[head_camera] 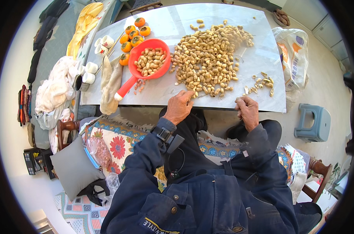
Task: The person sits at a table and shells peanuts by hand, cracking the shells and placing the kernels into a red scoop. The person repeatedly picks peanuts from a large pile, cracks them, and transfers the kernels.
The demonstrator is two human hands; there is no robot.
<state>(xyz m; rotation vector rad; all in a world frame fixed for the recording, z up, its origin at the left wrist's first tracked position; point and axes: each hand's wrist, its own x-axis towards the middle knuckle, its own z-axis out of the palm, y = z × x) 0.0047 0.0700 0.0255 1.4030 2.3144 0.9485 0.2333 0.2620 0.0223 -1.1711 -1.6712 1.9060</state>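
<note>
A large heap of unshelled peanuts lies on the pale tabletop. At its near edge is my left hand, its fingers touching or close to a peanut; whether it grips one is unclear. My right hand is at the table's front edge with its fingers curled, and what they may hold cannot be seen. A red plastic ladle with more peanuts in it stands left of the heap. Beside the ladle's handle lie loose pinkish kernels. A small scatter of peanuts or shells is on the right.
Persimmons sit behind the ladle. White cups and a beige cloth are at the table's left. A printed woven sack stands past the right edge, near a blue-grey plastic stool. On the seat, a bag of kernels lies beside a grey cushion.
</note>
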